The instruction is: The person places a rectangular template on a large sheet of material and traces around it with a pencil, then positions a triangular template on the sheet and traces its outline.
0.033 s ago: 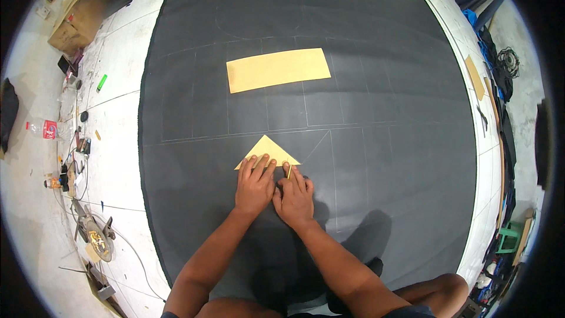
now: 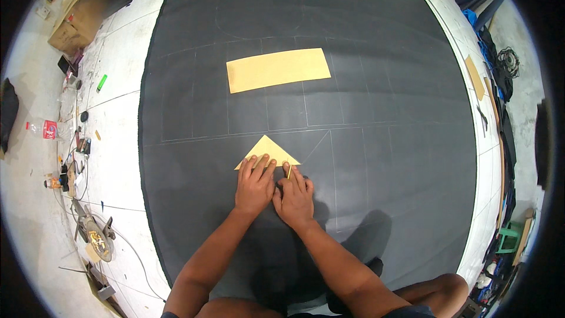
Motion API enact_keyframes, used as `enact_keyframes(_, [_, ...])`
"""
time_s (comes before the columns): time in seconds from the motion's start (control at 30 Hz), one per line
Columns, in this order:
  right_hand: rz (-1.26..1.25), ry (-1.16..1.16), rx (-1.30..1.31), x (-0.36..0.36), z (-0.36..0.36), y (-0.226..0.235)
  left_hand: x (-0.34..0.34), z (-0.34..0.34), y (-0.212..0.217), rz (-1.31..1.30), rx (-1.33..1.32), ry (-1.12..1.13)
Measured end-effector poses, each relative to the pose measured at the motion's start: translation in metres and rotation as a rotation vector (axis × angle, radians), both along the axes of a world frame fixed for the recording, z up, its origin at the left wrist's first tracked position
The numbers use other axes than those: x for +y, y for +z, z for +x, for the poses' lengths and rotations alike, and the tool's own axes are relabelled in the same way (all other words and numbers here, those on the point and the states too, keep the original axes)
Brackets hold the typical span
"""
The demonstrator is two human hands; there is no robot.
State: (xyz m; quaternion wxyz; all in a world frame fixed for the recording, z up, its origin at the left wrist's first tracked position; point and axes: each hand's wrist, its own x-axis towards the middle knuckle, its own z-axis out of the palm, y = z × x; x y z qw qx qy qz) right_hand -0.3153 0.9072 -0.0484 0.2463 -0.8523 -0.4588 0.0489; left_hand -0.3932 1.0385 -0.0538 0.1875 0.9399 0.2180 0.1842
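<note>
A dark grey sheet marked with thin pale lines spreads under both hands. On it lies a yellow triangular card, its tip pointing away from me. My left hand presses the card's near part, fingers stretched out and slightly apart. Beside it, my right hand rests at the card's near right corner with its fingers bent. A thin yellow stick, perhaps a pencil or chalk, pokes out between those fingers; the rest of it is hidden. Farther off lies a long yellow rectangular card.
White floor tiles border the sheet. Along the left are a green lighter-like object, a plastic bottle, a cardboard box and a metal tool with a cord. Scissors and a green stool are on the right.
</note>
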Motion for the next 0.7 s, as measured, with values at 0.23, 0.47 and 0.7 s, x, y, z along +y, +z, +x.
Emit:
enact_keyframes(0.23, [0.000,-0.007,-0.007,0.006,0.006,-0.002,0.006,0.005,-0.002,-0.018,0.030,0.005])
enact_keyframes(0.47, [-0.006,-0.006,0.001,0.008,0.009,0.000,0.009,0.009,-0.004,0.040,-0.019,0.000])
enact_keyframes(0.7, [0.000,-0.019,0.176,0.008,0.014,0.008,0.005,0.015,0.007,0.081,0.040,0.016])
